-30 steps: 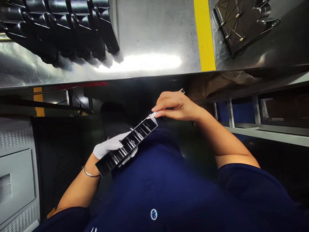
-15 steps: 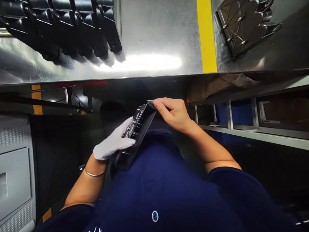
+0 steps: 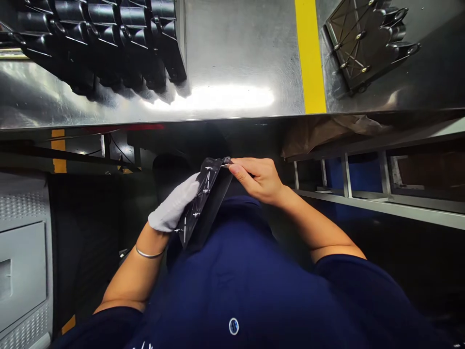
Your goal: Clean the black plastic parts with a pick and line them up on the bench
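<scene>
My left hand (image 3: 173,209), in a white glove, grips a long black plastic part (image 3: 204,198) from the left side, below the table edge and above my lap. The part is turned so its back with small metal pins faces up. My bare right hand (image 3: 258,178) pinches a small blade-like tool (image 3: 227,163) against the part's far end. Only the tool's tip shows past my fingers.
A shiny metal table (image 3: 232,58) with a yellow stripe (image 3: 310,53) runs across the top. A row of black plastic parts (image 3: 105,39) lies at its left, and one flat black part (image 3: 366,41) at its right. A grey cabinet (image 3: 22,261) stands at left, metal shelving (image 3: 381,198) at right.
The black part has been rotated in my left hand, from showing its ribbed open side to showing its back. My right hand stayed at the part's far end and dropped slightly.
</scene>
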The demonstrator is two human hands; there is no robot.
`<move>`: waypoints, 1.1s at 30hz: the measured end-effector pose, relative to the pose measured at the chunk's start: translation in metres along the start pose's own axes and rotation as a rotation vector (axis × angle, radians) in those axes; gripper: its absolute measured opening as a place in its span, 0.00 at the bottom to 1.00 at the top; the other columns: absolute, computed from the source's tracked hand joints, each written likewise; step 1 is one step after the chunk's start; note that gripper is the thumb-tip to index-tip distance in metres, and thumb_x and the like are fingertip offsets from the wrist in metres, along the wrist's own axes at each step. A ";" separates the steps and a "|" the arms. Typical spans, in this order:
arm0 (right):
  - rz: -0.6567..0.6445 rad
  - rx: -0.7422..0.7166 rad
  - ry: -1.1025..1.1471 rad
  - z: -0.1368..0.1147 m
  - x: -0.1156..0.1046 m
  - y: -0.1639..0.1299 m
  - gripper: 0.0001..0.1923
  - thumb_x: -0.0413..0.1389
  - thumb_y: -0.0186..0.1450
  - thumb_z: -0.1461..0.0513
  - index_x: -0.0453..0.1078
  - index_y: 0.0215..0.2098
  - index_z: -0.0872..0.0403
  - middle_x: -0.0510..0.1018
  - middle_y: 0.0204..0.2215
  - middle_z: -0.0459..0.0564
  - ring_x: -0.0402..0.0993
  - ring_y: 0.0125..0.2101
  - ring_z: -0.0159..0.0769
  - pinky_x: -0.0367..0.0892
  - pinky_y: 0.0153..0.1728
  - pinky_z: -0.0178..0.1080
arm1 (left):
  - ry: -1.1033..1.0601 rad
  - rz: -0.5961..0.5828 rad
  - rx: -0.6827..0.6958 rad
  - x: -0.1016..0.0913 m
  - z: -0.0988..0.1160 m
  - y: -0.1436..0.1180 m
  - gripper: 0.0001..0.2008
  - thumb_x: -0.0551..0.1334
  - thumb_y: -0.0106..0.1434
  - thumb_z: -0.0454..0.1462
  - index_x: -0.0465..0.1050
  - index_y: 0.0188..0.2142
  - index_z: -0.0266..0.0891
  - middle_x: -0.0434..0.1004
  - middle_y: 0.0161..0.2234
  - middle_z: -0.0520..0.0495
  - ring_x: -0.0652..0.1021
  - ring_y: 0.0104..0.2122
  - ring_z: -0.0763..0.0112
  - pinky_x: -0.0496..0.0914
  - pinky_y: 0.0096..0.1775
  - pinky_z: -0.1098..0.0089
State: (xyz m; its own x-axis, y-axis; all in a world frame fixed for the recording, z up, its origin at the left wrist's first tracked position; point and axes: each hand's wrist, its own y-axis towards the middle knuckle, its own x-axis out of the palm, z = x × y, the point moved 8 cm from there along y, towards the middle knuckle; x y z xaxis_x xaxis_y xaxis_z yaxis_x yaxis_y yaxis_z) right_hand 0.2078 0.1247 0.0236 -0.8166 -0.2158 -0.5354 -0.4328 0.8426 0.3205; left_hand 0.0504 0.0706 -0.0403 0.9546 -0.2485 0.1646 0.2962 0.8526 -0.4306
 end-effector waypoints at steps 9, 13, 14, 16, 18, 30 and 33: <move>-0.016 -0.136 -0.356 -0.007 -0.005 0.002 0.28 0.49 0.65 0.42 0.70 0.27 0.57 0.72 0.20 0.47 0.66 0.22 0.29 0.56 0.25 0.34 | 0.740 0.573 0.326 -0.032 0.021 -0.019 0.33 0.70 0.48 0.51 0.69 0.51 0.38 0.80 0.43 0.44 0.80 0.39 0.60 0.74 0.42 0.62; -0.143 -0.187 -0.426 -0.009 0.002 0.000 0.31 0.45 0.67 0.41 0.65 0.20 0.56 0.67 0.16 0.44 0.61 0.19 0.27 0.47 0.22 0.34 | 0.871 0.544 0.486 -0.030 0.023 -0.025 0.33 0.70 0.48 0.52 0.69 0.50 0.36 0.80 0.42 0.43 0.81 0.38 0.60 0.75 0.41 0.63; -0.169 -0.206 -0.425 -0.009 0.003 -0.001 0.31 0.45 0.67 0.42 0.63 0.18 0.55 0.66 0.15 0.43 0.60 0.19 0.26 0.45 0.22 0.35 | 0.882 0.526 0.490 -0.030 0.021 -0.024 0.33 0.70 0.49 0.52 0.69 0.49 0.36 0.80 0.41 0.43 0.81 0.38 0.60 0.75 0.41 0.63; -0.191 -0.243 -0.417 -0.011 0.004 -0.003 0.31 0.47 0.67 0.42 0.61 0.17 0.56 0.65 0.15 0.43 0.59 0.19 0.26 0.44 0.22 0.35 | 0.884 0.487 0.474 -0.030 0.019 -0.022 0.33 0.69 0.50 0.52 0.69 0.50 0.36 0.80 0.41 0.43 0.81 0.37 0.60 0.75 0.41 0.63; -0.186 -0.269 -0.410 -0.012 0.003 -0.004 0.31 0.48 0.66 0.42 0.62 0.17 0.56 0.65 0.15 0.43 0.60 0.19 0.25 0.44 0.22 0.35 | 0.873 0.462 0.457 -0.029 0.019 -0.020 0.33 0.69 0.50 0.53 0.69 0.50 0.36 0.80 0.40 0.44 0.81 0.37 0.61 0.75 0.40 0.63; -0.151 -0.442 -0.376 -0.027 0.001 -0.005 0.28 0.50 0.68 0.46 0.62 0.18 0.55 0.62 0.15 0.42 0.57 0.18 0.26 0.44 0.22 0.35 | 0.690 0.238 0.214 -0.025 0.008 -0.004 0.34 0.66 0.50 0.55 0.71 0.50 0.37 0.81 0.41 0.44 0.80 0.39 0.59 0.75 0.43 0.62; -0.177 -0.387 -0.389 -0.022 0.003 -0.004 0.30 0.47 0.67 0.43 0.62 0.18 0.55 0.62 0.15 0.42 0.58 0.19 0.27 0.44 0.22 0.34 | 0.674 0.218 0.184 -0.024 0.006 -0.003 0.33 0.66 0.50 0.55 0.71 0.49 0.37 0.80 0.41 0.44 0.80 0.39 0.58 0.75 0.43 0.61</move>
State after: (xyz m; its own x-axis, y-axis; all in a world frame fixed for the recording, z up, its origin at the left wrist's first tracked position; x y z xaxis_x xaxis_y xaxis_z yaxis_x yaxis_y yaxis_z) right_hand 0.1992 0.1098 0.0379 -0.5499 -0.0782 -0.8316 -0.7181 0.5528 0.4228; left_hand 0.0266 0.0767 -0.0372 0.8217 -0.2430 -0.5156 0.1435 0.9636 -0.2254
